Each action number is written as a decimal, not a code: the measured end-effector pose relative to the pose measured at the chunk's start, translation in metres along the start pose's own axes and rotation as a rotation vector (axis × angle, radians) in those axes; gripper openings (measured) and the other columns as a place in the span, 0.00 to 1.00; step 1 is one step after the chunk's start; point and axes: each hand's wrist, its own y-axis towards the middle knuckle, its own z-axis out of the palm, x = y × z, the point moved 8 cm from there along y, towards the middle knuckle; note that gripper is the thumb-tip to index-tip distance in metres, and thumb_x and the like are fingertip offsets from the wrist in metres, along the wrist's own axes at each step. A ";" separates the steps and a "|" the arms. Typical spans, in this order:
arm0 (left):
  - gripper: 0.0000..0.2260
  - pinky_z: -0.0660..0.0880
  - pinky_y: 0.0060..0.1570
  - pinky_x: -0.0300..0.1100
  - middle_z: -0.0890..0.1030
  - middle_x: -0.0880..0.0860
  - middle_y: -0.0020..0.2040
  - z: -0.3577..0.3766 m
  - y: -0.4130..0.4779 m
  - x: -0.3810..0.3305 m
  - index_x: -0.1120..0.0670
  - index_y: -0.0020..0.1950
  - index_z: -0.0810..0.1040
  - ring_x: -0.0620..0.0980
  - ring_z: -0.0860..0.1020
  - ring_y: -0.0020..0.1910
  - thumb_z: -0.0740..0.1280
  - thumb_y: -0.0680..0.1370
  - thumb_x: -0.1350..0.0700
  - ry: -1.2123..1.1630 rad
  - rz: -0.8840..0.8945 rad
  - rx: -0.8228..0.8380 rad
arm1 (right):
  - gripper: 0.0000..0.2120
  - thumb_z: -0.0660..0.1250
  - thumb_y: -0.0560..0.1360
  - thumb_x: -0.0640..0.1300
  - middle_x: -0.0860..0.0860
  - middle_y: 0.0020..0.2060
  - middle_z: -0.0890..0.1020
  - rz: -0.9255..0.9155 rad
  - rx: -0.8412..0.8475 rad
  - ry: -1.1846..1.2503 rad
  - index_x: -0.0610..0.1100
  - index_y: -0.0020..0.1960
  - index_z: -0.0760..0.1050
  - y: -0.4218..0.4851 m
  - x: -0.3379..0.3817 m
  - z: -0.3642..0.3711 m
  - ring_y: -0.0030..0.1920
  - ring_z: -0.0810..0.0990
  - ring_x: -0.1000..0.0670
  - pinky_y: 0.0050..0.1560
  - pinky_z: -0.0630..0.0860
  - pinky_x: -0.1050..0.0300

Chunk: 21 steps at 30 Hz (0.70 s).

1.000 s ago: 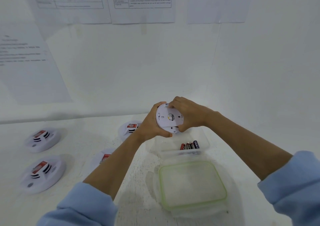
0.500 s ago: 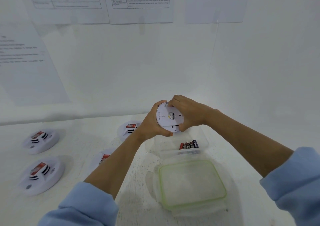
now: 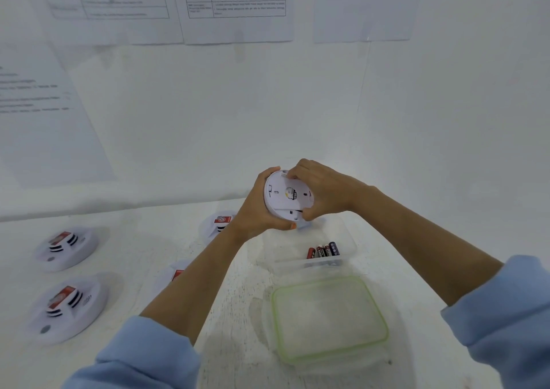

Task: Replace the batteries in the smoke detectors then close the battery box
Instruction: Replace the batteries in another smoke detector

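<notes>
I hold a round white smoke detector (image 3: 281, 196) up above the table with its flat back facing me. My left hand (image 3: 259, 214) grips its left and lower rim. My right hand (image 3: 323, 190) curls over its right side, fingertips on the top edge and thumb at the bottom. Below them stands the clear battery box (image 3: 346, 239), open, with several batteries (image 3: 323, 251) lying inside. Its green-rimmed lid (image 3: 329, 317) lies flat on the table in front of the box.
Two white smoke detectors (image 3: 64, 247) (image 3: 67, 306) lie face up at the left of the white table. Two more (image 3: 218, 224) (image 3: 172, 275) lie partly behind my left forearm. White walls with printed sheets (image 3: 235, 4) close off the back and sides.
The held detector and both hands have stayed in almost the same place; my right fingers have shifted slightly on the top edge. The view has tilted a little.
</notes>
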 end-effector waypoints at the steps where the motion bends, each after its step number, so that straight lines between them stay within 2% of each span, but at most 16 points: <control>1: 0.45 0.75 0.56 0.37 0.70 0.45 0.62 -0.001 0.000 0.001 0.52 0.68 0.60 0.36 0.72 0.58 0.76 0.56 0.67 0.000 -0.002 -0.006 | 0.34 0.75 0.63 0.45 0.46 0.56 0.70 0.002 0.002 0.013 0.39 0.65 0.65 0.000 0.000 0.000 0.51 0.64 0.54 0.52 0.67 0.60; 4: 0.43 0.75 0.56 0.40 0.70 0.45 0.62 -0.003 -0.002 0.000 0.49 0.66 0.62 0.37 0.73 0.58 0.76 0.56 0.67 -0.003 -0.005 -0.018 | 0.35 0.76 0.64 0.47 0.46 0.56 0.71 0.003 0.001 0.058 0.39 0.66 0.66 0.001 0.002 0.000 0.52 0.67 0.52 0.55 0.68 0.60; 10: 0.43 0.74 0.53 0.34 0.70 0.45 0.61 -0.002 -0.003 0.001 0.51 0.67 0.61 0.34 0.73 0.57 0.76 0.57 0.68 0.011 -0.012 0.011 | 0.32 0.76 0.63 0.46 0.45 0.54 0.73 0.030 0.013 0.068 0.39 0.62 0.69 0.004 0.005 -0.003 0.53 0.72 0.47 0.53 0.71 0.57; 16: 0.45 0.75 0.54 0.36 0.70 0.49 0.63 -0.001 -0.002 0.003 0.52 0.69 0.60 0.35 0.73 0.57 0.76 0.57 0.68 0.021 -0.020 0.029 | 0.30 0.77 0.61 0.46 0.44 0.50 0.73 0.004 0.000 -0.003 0.37 0.58 0.70 0.005 0.009 0.000 0.48 0.71 0.47 0.46 0.68 0.60; 21: 0.45 0.75 0.52 0.34 0.69 0.49 0.63 0.001 -0.001 0.006 0.52 0.69 0.60 0.35 0.73 0.57 0.76 0.57 0.69 0.019 -0.031 0.036 | 0.31 0.77 0.61 0.46 0.43 0.50 0.74 -0.003 -0.024 -0.016 0.36 0.58 0.70 0.003 0.006 0.001 0.46 0.69 0.49 0.44 0.65 0.63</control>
